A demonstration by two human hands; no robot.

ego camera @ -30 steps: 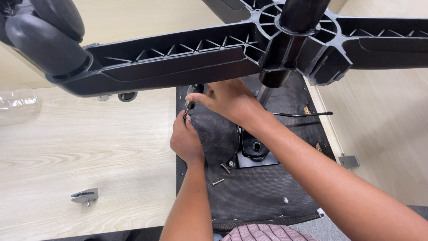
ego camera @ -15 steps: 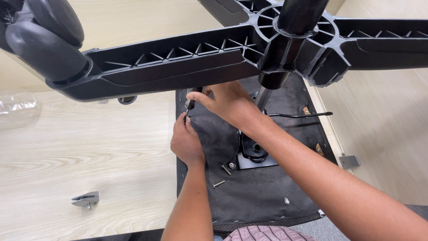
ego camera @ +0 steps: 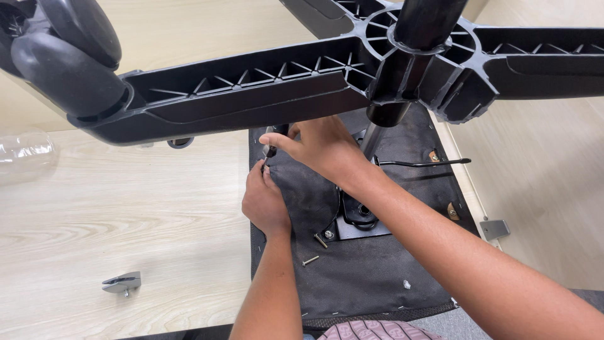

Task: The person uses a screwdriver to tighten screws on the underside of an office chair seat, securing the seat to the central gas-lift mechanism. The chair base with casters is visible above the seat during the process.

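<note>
An upturned office chair seat (ego camera: 371, 277), covered in black fabric, lies on the floor with its black star base (ego camera: 251, 94) and a caster (ego camera: 69, 56) rising toward me. My right hand (ego camera: 324, 148) reaches across to the seat's far left edge and pinches a small black tool handle (ego camera: 270, 150). My left hand (ego camera: 265, 201) sits just below it on the seat's left edge, fingers curled at the same spot. What it grips is hidden. Two loose screws (ego camera: 316, 249) lie on the fabric beside the metal mounting plate (ego camera: 358, 220).
A thin black lever (ego camera: 421, 164) sticks out to the right from the mechanism. A small metal bracket (ego camera: 123, 283) lies on the light wood floor at left, another bracket (ego camera: 495, 228) at right. A clear plastic bag (ego camera: 25, 154) sits at the far left.
Both hands stay at the seat's far left edge with only slight shifts. The view has tilted a little.
</note>
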